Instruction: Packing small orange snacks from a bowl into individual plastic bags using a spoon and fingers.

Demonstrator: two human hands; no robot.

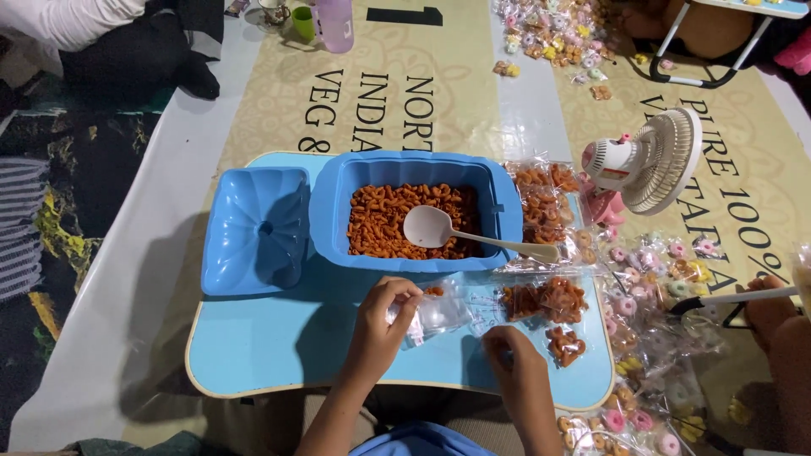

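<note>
Small clear plastic pouch (435,314) pinched in left hand (382,325) grip over light-blue desk (253,346); right hand (511,355) grip closed, empty, beside. Filling step; white plastic spoon (439,230) beyond in blue tub (334,211).

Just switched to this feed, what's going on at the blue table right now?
A person sits at a small blue table. The left hand pinches a small clear plastic bag; the right hand rests on the tabletop beside filled bags of orange snacks. An open blue tub holds more orange snacks with a white spoon lying in it; its lid lies to the left.
</note>
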